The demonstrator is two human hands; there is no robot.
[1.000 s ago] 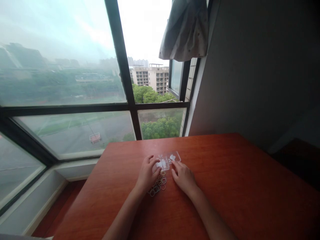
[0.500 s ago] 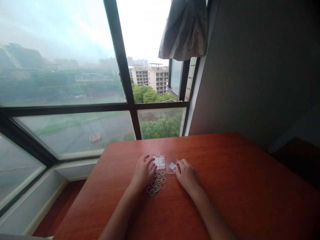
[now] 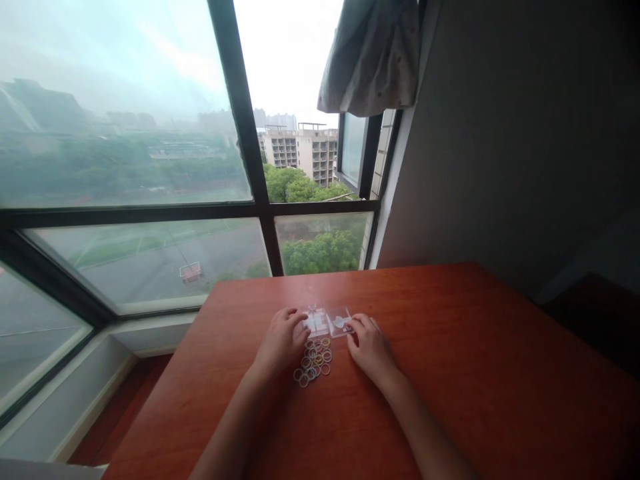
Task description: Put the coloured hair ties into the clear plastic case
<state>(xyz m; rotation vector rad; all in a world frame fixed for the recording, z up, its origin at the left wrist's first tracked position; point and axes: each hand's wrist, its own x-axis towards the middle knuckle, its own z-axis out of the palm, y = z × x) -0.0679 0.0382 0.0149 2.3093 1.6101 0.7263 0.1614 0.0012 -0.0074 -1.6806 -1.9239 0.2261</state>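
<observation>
A small clear plastic box [image 3: 316,324] lies on the wooden table. My left hand [image 3: 283,340] is at its left side, thumb and fingers curved about that edge. Against the box's right side is a flat clear plastic piece [image 3: 341,323] like a lid, with a whitish patch on it, sitting slightly askew. My right hand [image 3: 369,343] pinches its right edge between thumb and fingers. Whether box and lid are joined I cannot tell. Just nearer to me, between the hands, lies a loose cluster of several pale and yellowish rings [image 3: 313,363], touched by neither hand.
The reddish-brown table [image 3: 450,373] extends to both sides and toward me. Beyond its far edge stand dark-framed windows [image 3: 265,167], with a curtain [image 3: 373,67] hanging at the upper right. A dark wall [image 3: 500,147] rises on the right.
My right hand has shifted a little left and away from me, turning the clear lid askew and bringing it closer against the box. The left hand and rings stay nearly in place.
</observation>
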